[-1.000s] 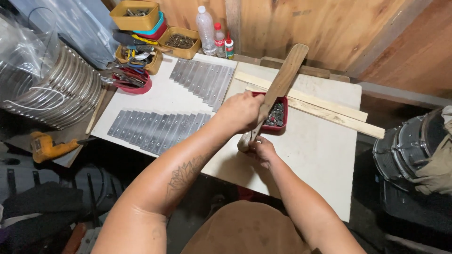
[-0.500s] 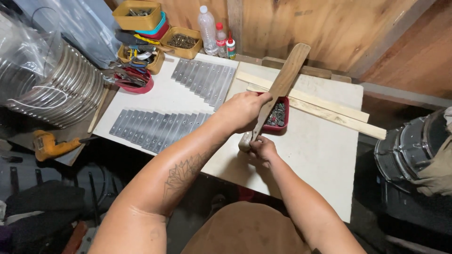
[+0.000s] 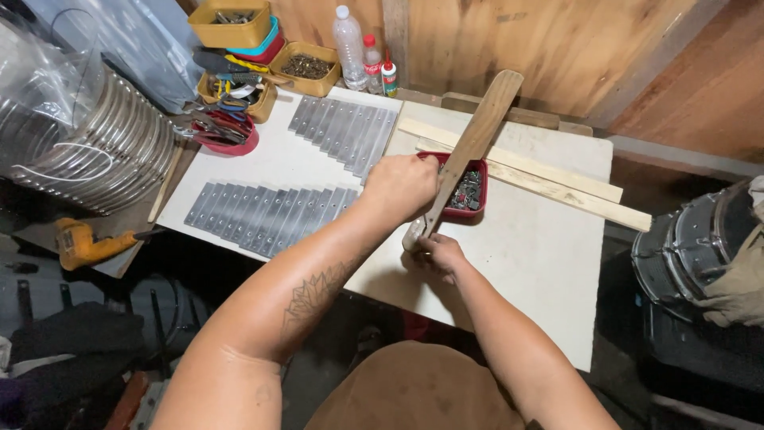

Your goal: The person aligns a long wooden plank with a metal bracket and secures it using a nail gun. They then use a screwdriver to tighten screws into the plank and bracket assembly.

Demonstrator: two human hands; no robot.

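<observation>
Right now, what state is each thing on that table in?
Wooden paddle: tilted, gripped by both hands.
Left hand: closed on it.
Right hand: closed at its lower end.
Red tray: open, holding small metal parts.
Metal bars: flat, in rows.
Clear bottle: upright, capped.

The left hand [image 3: 400,185] sits mid-frame as a closed fist, its tattooed forearm rising from the lower left. Just below, the right hand [image 3: 440,253] is curled shut, its forearm entering from the lower right.
</observation>
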